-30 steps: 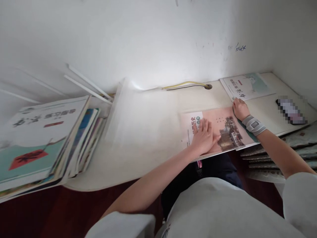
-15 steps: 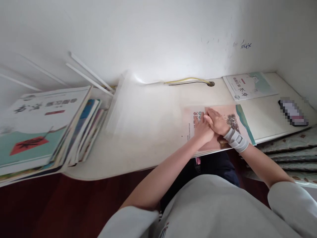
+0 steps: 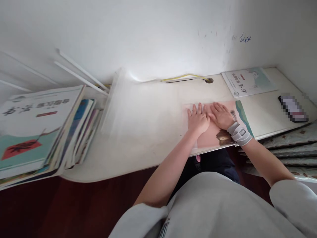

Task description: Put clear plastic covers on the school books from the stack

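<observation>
the pink book (image 3: pixel 210 137) lies face up along the front edge of the desk (image 3: pixel 143 142), right in front of the person; a green strip at its right edge and part of a printed building show past the fingers, while its title is hidden; the left hand (image 3: pixel 198 119) and the right hand (image 3: pixel 222 115) both lie on its cover, and this is what has just changed: half a second ago the right hand overlaps the left, and now they sit side by side, thumbs close together; to judge by that, the pressing is now spread over more of the cover instead of gathered at one spot; the left hand is flat, its fingers spread wide; the right hand is flat too, its fingers straight and nearer together; neither grips anything, both only touch the cover; a grey band (image 3: pixel 239 134) wraps the right wrist; beyond the book, a second book (image 3: pixel 250 82) rests near the wall, with a phone (image 3: pixel 293 109) to its right; a yellow cable (image 3: pixel 185 76) runs along the back to a round hole (image 3: pixel 209 80); to the left lie a blurred, see-through sheet (image 3: pixel 131 105) and a stack of books (image 3: pixel 42 122).
</observation>
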The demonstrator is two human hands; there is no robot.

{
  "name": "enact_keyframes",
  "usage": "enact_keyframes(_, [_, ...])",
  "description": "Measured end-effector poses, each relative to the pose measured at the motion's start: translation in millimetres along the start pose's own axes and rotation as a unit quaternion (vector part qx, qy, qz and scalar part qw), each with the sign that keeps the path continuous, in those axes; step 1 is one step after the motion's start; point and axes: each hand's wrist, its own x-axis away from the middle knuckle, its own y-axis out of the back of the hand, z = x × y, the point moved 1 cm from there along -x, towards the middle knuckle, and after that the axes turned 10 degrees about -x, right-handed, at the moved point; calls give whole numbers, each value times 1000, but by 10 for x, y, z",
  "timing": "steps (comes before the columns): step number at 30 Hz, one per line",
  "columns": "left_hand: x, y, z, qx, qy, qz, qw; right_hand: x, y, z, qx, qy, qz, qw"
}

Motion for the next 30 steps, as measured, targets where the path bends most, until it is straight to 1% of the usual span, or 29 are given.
enact_keyframes(4, [19, 8, 132, 5, 22, -11, 1000, 111, 128, -314, 57, -61, 1, 997])
enact_keyframes(8, [15, 20, 255, 13, 62, -1, 998, 215, 253, -593, 75, -128, 15, 989])
enact_keyframes(11, [8, 17, 296, 6, 71, -5, 997, 258, 286, -726, 73, -157, 6, 985])
enact_keyframes(14, [14, 7, 317, -6, 89, -20, 996, 267, 274, -786, 64, -160, -4, 985])
enact_keyframes(18, [38, 19, 362, -21, 137, -51, 989, 248, 272, -764, 68, -168, -3, 983])
enact_keyframes(24, [22, 49, 429, -32, 192, -71, 978, 174, 317, -600, 135, -157, -30, 978])
enact_keyframes(27, [-12, 31, 465, -15, 201, -82, 976, 98, 299, -495, 149, -115, -27, 982])
enact_keyframes(30, [-32, 40, 513, 31, 208, -114, 971, 5, 241, -339, 126, -44, 12, 991])
